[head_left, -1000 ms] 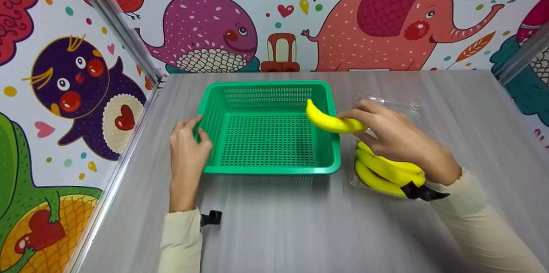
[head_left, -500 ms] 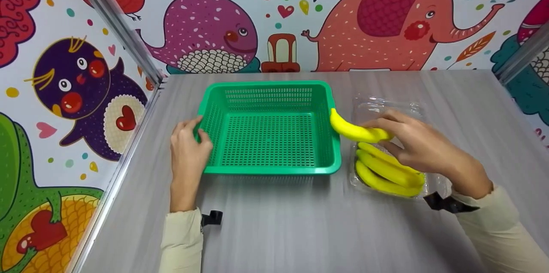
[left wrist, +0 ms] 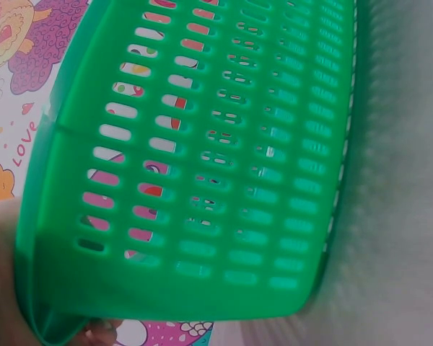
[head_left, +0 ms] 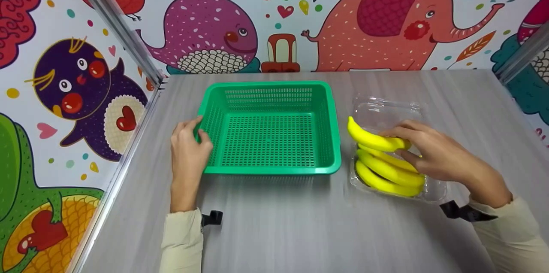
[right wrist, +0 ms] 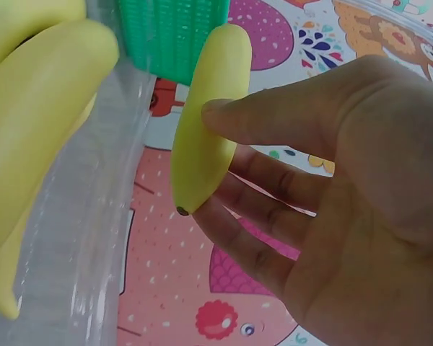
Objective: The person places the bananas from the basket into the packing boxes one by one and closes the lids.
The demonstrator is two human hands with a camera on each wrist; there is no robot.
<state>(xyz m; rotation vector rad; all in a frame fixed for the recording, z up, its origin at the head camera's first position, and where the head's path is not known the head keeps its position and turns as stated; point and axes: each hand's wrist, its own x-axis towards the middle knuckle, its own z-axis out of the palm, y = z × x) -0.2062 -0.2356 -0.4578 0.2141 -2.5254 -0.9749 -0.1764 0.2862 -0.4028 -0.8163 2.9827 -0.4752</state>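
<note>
My right hand pinches a single yellow banana between thumb and fingers, above the clear plastic box. In the right wrist view the thumb lies along one side of the banana, with the other fingers behind it. Several more bananas lie in the near part of that clear plastic box. My left hand grips the left rim of the green basket. In the left wrist view, fingertips show below the rim of the slotted basket.
The box's transparent lid lies open toward the back. Basket and box stand side by side on a grey wood-grain table. Cartoon-printed panels rise behind and at the left, joined by a metal corner post.
My right hand has carried the banana from over the basket's right rim rightward and toward me, over the box. My left hand and the basket stay put.
</note>
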